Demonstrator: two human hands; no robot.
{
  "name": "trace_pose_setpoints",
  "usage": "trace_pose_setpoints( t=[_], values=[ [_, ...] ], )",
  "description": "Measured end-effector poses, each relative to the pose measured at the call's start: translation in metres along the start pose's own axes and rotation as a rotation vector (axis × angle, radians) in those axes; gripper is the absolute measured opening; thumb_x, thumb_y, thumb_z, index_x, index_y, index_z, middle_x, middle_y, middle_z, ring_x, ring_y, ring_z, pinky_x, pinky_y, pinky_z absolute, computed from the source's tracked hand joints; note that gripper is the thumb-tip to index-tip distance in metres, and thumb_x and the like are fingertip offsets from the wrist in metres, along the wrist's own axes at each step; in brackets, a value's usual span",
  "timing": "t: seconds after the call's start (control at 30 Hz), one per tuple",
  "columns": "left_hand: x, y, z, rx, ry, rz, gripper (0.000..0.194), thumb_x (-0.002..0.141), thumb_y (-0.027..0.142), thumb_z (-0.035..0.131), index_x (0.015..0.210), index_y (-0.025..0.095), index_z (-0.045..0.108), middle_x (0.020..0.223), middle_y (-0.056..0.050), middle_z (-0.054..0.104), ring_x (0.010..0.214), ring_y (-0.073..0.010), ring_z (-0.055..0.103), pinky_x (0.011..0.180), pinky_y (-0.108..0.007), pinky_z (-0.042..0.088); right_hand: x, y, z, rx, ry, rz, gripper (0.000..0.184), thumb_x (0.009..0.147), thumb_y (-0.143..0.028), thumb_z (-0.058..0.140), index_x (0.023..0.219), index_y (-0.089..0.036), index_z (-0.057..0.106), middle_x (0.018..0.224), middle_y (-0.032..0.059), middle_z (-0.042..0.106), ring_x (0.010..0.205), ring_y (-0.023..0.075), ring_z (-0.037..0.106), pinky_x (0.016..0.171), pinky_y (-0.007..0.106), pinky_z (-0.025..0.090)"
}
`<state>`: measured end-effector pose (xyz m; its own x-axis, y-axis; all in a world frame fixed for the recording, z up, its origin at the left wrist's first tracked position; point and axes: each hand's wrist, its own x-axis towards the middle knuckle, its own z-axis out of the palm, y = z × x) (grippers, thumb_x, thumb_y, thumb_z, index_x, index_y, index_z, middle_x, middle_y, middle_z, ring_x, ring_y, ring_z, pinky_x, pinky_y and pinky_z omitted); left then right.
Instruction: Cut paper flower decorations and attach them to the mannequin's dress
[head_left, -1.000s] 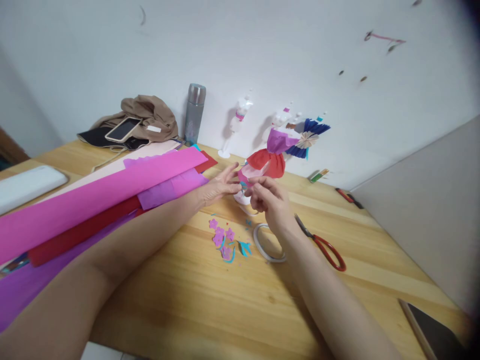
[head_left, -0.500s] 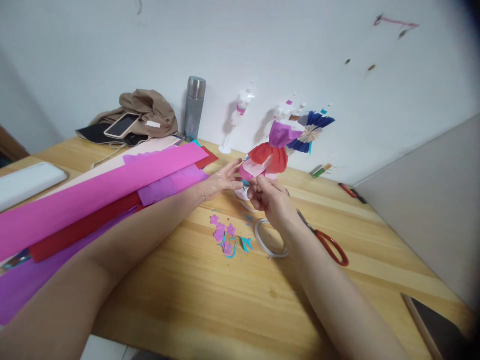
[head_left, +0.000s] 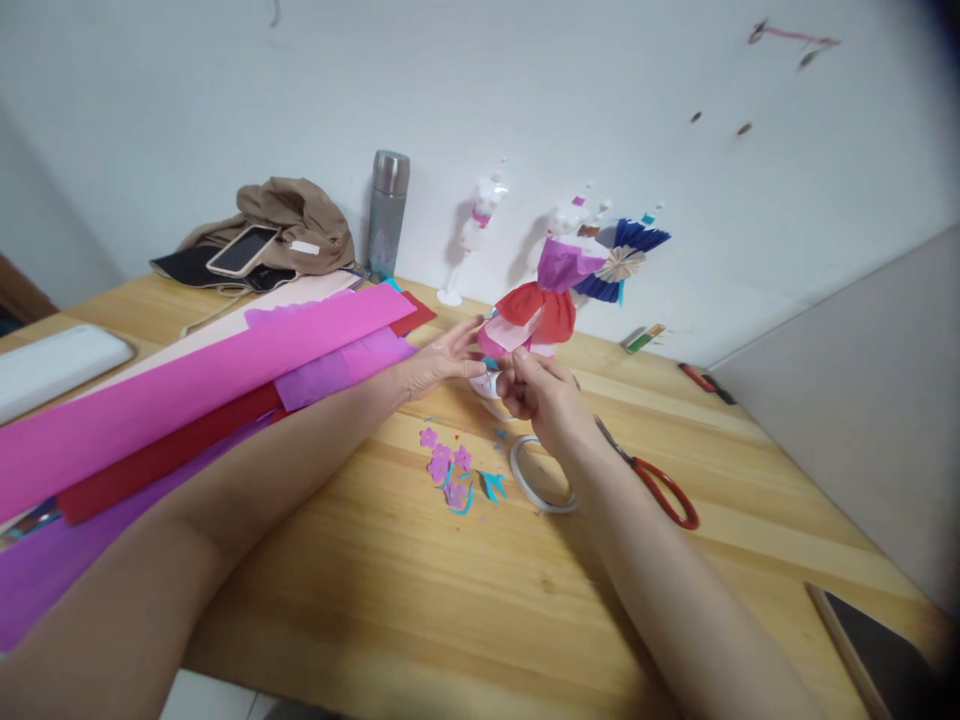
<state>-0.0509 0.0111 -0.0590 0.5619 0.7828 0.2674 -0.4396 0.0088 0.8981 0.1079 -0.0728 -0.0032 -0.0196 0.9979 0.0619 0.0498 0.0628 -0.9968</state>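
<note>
A white doll figure in a red, pink and purple paper dress stands on the wooden table. My left hand rests against the pink hem of the skirt, thumb and forefinger on it and the other fingers spread. My right hand is closed in a pinch just below the skirt, at the doll's base; what it pinches is too small to make out. Small pink and teal paper flower cut-outs lie in front of the hands, beside a roll of white tape.
Red-handled scissors lie right of my right wrist. Long sheets of pink, red and purple paper cover the left. At the wall stand a second white doll, a grey bottle, a brown cloth with a phone. A dark tablet lies bottom right.
The view has shifted slightly. My right hand has dropped a little and closed in under the skirt; my left hand stays on the hem.
</note>
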Motion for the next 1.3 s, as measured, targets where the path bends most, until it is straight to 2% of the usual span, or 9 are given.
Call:
trace_pose_setpoints(
  t=[0.27,0.43,0.57,0.7,0.87,1.0,1.13,1.2,1.3],
  values=[
    [0.001,-0.004,0.0,-0.032,-0.004,0.007,0.093,0.066,0.023,0.087,0.149,0.027,0.046,0.161,-0.013,0.039,0.137,-0.0307,0.051,0.116,-0.05,0.036,-0.003,-0.002,0.001,-0.042,-0.035,-0.013,0.052,0.076,-0.068,0.069,0.062,-0.02,0.059,0.051,-0.001,0.053,0.042,0.0084,0.04,0.041,0.025,0.021],
    [0.003,-0.011,-0.003,-0.036,0.031,0.011,0.096,0.063,0.026,0.089,0.149,0.026,0.046,0.158,-0.015,0.043,0.137,-0.0322,0.05,0.115,-0.051,0.037,-0.004,-0.005,0.001,-0.111,-0.111,-0.043,0.035,0.073,-0.049,0.076,0.064,-0.019,0.061,0.052,-0.0037,0.051,0.042,0.0067,0.036,0.044,0.025,0.023],
    [0.002,-0.008,-0.002,-0.021,-0.02,-0.005,0.095,0.064,0.024,0.088,0.149,0.028,0.046,0.159,-0.015,0.041,0.137,-0.0312,0.049,0.113,-0.049,0.039,-0.001,-0.005,0.0,-0.13,-0.093,-0.033,0.024,0.065,-0.037,0.079,0.066,-0.019,0.062,0.048,-0.0053,0.05,0.041,0.0064,0.034,0.044,0.025,0.022],
    [0.0,-0.005,0.004,-0.001,-0.074,0.003,0.096,0.063,0.026,0.09,0.149,0.029,0.047,0.153,-0.013,0.048,0.134,-0.0297,0.053,0.11,-0.047,0.042,0.001,-0.003,0.0,-0.11,-0.082,-0.01,0.026,0.064,-0.035,0.077,0.059,-0.021,0.056,0.045,-0.0055,0.048,0.04,0.0059,0.033,0.043,0.024,0.022],
    [0.0,-0.006,0.005,-0.018,-0.12,0.012,0.095,0.068,0.027,0.088,0.151,0.031,0.042,0.157,-0.013,0.044,0.132,-0.0289,0.055,0.106,-0.044,0.046,0.002,-0.002,-0.001,-0.057,-0.098,0.017,0.028,0.064,-0.037,0.075,0.056,-0.02,0.055,0.047,-0.005,0.048,0.039,0.0046,0.03,0.041,0.023,0.018],
    [0.0,-0.007,0.003,-0.066,-0.073,-0.014,0.107,0.064,0.023,0.09,0.156,0.028,0.034,0.156,-0.016,0.046,0.132,-0.0303,0.055,0.106,-0.045,0.046,0.003,-0.003,0.0,-0.015,-0.129,0.035,0.028,0.065,-0.038,0.074,0.055,-0.02,0.054,0.047,-0.0048,0.046,0.038,0.0046,0.029,0.04,0.023,0.015],
    [-0.002,-0.002,0.003,-0.067,-0.002,-0.05,0.109,0.064,0.018,0.088,0.157,0.031,0.032,0.166,-0.014,0.028,0.132,-0.0311,0.055,0.108,-0.047,0.046,0.003,-0.004,0.001,0.027,-0.149,0.048,0.03,0.067,-0.039,0.071,0.054,-0.02,0.052,0.049,-0.0048,0.046,0.039,0.0042,0.028,0.04,0.022,0.014],
    [-0.003,0.001,0.004,-0.07,0.005,-0.062,0.108,0.064,0.019,0.088,0.156,0.031,0.034,0.167,-0.013,0.026,0.131,-0.0304,0.056,0.108,-0.047,0.045,0.003,-0.005,0.0,0.042,-0.159,0.058,0.031,0.068,-0.039,0.071,0.054,-0.02,0.05,0.049,-0.0053,0.045,0.038,0.0037,0.027,0.04,0.022,0.014],
    [-0.004,0.003,0.002,-0.089,0.035,-0.073,0.093,0.064,0.018,0.087,0.147,0.029,0.047,0.161,-0.013,0.037,0.131,-0.0309,0.056,0.107,-0.048,0.046,0.003,-0.005,-0.001,0.054,-0.168,0.07,0.033,0.068,-0.039,0.073,0.055,-0.02,0.05,0.049,-0.0058,0.044,0.038,0.0032,0.029,0.04,0.021,0.016]
  ],
)
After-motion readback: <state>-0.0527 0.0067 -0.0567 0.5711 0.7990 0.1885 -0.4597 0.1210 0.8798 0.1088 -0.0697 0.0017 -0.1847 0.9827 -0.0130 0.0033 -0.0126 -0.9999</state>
